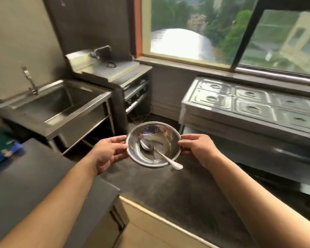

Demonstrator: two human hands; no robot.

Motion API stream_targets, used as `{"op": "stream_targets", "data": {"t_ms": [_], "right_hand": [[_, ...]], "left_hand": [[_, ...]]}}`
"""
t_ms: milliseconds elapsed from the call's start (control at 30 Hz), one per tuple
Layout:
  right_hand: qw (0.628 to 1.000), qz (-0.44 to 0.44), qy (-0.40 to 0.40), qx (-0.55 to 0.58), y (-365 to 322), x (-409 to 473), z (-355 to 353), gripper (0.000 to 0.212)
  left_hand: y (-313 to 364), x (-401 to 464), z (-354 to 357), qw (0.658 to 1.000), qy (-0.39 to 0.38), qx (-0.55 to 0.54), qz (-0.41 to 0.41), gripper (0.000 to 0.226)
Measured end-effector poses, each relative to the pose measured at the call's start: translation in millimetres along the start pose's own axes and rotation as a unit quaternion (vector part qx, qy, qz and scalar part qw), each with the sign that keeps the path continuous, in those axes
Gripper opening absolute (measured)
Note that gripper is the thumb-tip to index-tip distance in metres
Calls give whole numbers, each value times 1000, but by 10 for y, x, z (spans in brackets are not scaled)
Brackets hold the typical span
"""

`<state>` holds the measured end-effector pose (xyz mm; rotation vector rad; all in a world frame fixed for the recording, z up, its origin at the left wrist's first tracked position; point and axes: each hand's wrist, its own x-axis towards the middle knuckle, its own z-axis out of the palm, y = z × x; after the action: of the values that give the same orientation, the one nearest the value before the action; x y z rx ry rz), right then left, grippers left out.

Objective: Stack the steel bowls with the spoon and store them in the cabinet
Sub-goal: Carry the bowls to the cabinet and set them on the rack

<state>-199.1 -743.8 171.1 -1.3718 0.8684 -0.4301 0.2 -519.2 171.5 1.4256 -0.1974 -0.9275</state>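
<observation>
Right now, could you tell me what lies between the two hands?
In the head view, the stacked steel bowls with the spoon inside span between the left hand and right hand.

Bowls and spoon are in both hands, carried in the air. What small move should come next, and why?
Probably keep the bowls level while carrying them toward the cabinet. The left hand and right hand grip opposite rims, but the spoon lies loose inside, its handle sticking out over the near rim, so a tilt could let it slide out. No open cabinet shows yet.
</observation>
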Motion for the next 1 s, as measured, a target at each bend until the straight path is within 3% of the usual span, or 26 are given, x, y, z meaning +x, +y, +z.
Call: {"op": "stream_targets", "data": {"t_ms": [200,433,700,833,900,1000], "right_hand": [[993,7,104,49,-100,-85,-1526,27],[962,-2,253,104,-67,-378,-3017,28],[896,-1,429,113,87,-555,-4428,18],[845,-6,515,143,130,-455,-5124,22],[834,-8,531,151,115,-478,-5254,25],[794,-2,585,166,111,-376,-5670,31]], "left_hand": [[58,456,1577,993,-115,27,-18,34],[10,856,3392,958,-268,91,-36,37],[-273,1360,5432,893,-421,117,-111,32],[-426,1763,6588,839,-506,137,-144,34],[-461,1801,6891,827,-529,150,-116,35],[-512,2019,7668,782,-583,191,-109,35]]}}
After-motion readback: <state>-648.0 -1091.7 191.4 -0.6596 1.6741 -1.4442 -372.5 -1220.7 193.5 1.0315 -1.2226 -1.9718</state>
